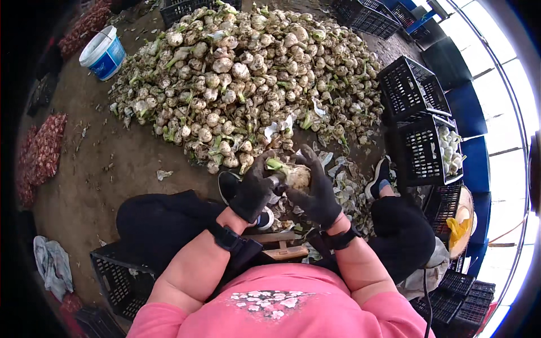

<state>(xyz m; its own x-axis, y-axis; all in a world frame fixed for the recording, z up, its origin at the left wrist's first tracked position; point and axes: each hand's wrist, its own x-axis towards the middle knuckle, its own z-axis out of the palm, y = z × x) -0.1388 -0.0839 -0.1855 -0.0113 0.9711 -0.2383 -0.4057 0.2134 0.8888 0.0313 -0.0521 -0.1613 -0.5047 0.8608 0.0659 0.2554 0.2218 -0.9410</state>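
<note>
A: List the largest item resting on the floor (129, 169).
B: The heap (242, 84) of soil-marked garlic bulbs. It is located directly ahead of the person; green stems show on some bulbs.
A: Next in size?
B: A red mesh sack (42, 155), at the far left. After it, a black crate (420, 155) with slotted walls, right of the heap; pale bulbs (449, 149) are visible inside it.
A: Continue.
B: A white-and-blue bucket (107, 56), positioned beside the heap at its upper left.
A: Specify the state of each grip.
B: Both are covered by dark gloves. The right grip (318, 197) is partly closed, with thumb and fingers curved onto a bulb. The left grip (252, 194) is curled at the stem side of that bulb; how firmly it is closed, and on what, cannot be told.
A: Location of the held bulb (297, 177)?
B: Between the two grips, raised in front of the near edge of the heap. Its green stem (275, 164) points toward the left grip.
A: Smallest item?
B: A greyish, metallic-looking piece (275, 181), just beside the left grip. Its type is unclear.
</note>
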